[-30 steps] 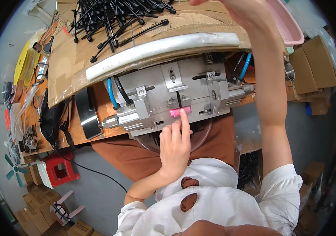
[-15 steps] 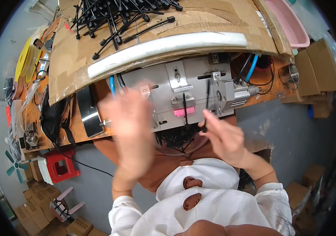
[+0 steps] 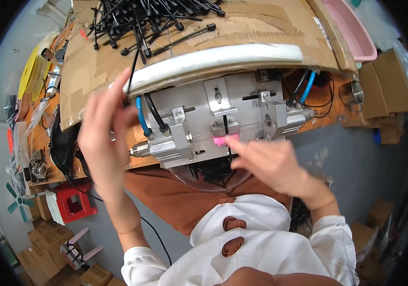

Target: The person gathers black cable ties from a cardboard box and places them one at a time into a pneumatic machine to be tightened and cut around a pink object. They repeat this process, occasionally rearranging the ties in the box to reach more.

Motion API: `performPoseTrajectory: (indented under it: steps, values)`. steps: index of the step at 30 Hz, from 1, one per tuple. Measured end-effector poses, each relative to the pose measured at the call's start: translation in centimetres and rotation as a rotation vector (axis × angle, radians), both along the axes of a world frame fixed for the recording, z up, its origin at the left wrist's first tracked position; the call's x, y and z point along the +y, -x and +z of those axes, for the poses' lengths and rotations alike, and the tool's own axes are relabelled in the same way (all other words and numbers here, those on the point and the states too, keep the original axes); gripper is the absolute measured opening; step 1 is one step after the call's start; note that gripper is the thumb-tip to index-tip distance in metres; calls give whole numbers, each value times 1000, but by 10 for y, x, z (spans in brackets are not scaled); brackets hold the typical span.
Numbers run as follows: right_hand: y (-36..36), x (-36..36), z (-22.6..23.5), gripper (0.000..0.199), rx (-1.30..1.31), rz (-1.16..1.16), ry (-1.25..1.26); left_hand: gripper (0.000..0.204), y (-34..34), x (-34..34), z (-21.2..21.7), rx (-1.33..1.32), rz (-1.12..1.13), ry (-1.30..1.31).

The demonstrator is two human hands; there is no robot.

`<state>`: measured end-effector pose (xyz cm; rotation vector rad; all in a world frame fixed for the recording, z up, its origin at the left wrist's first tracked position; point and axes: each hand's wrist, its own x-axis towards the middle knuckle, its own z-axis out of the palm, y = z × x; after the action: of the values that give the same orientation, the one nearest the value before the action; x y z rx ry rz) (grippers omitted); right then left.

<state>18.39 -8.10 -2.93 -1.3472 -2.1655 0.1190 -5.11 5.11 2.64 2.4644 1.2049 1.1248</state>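
My left hand [image 3: 103, 128] is raised at the left edge of the cardboard, blurred, its fingertips closed on a thin black rod [image 3: 134, 76] that points up toward the pile. My right hand [image 3: 273, 164] is over the middle of the metal fixture [image 3: 247, 112]. Its forefinger and thumb close around a second black rod [image 3: 226, 125], which stands in the small metal holder. Against that forefinger is a pink block [image 3: 219, 141], partly covered. The rod's lower end is hidden near the thumb.
Several black knob-ended rods [image 3: 151, 21] lie piled on the cardboard [image 3: 261, 28], behind a white padded strip [image 3: 218, 57]. More are in a clear bowl [image 3: 189, 178] at my lap. Cylinders with blue hoses [image 3: 143, 117] flank the fixture. A steel cup [image 3: 351, 90] stands right.
My left hand has moved left from over the fixture and has picked up a rod from the cardboard. My right hand has come left to the pink block; the rod it held upright no longer stands apart.
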Motion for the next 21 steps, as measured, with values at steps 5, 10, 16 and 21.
performPoseTrajectory:
  steps: [5, 10, 16, 21]
  values:
    - [-26, 134, 47, 32, -305, -142, -499, 68, -35, -101, -61, 232, -124, -2]
    - [-30, 191, 73, 9, -361, 49, -554, 70, -72, -130, -98, 263, -77, 129]
    - [-59, 131, 87, 11, 321, -68, 56, 70, -79, -126, -107, 289, -56, 126]
    - [-60, 54, 62, 16, 980, -98, 234, 59, -69, -100, -79, 273, -134, 61]
